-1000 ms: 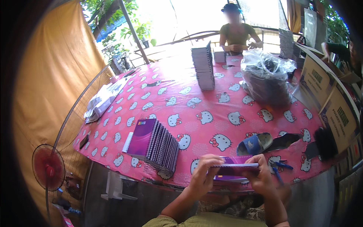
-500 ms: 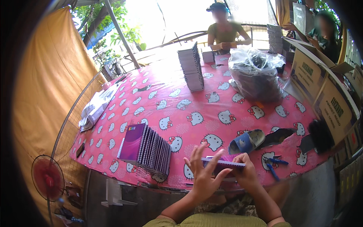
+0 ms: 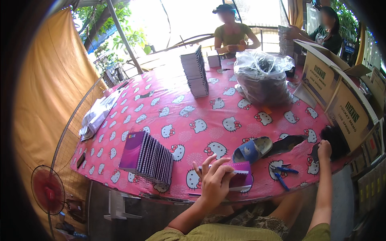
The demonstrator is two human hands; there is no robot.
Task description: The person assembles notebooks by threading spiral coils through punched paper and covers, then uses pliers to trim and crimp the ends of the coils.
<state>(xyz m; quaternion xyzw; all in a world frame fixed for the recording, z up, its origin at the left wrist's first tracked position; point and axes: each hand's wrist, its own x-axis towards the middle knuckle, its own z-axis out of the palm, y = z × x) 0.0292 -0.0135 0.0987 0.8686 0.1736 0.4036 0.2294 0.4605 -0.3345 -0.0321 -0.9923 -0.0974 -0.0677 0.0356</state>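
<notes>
My left hand (image 3: 216, 178) is near the table's front edge, its fingers curled over a small purple notebook (image 3: 240, 172) and gripping it. Purple sheets or covers (image 3: 246, 182) lie under and beside that notebook. Far to the right, my right hand (image 3: 324, 151) is at the edge of a bundle of thin black strands (image 3: 337, 141). Its fingers are bent together, and what they pinch is too small to make out. Between my hands lie blue-handled pliers (image 3: 284, 176) and a blue slipper (image 3: 252, 150). A stack of purple spiral notebooks (image 3: 146, 160) stands left of my left hand.
The pink table (image 3: 161, 120) has a torn cover. Farther back stand a tall notebook stack (image 3: 194, 74) and a clear plastic bag (image 3: 263, 80) of dark material. Cardboard boxes (image 3: 341, 100) line the right side. Two people are across the table; a fan (image 3: 47, 188) stands at left.
My right hand has let go of the notebook and moved right to the black strands. My left hand has closed over the notebook, now lower at the table. The view has shifted slightly.
</notes>
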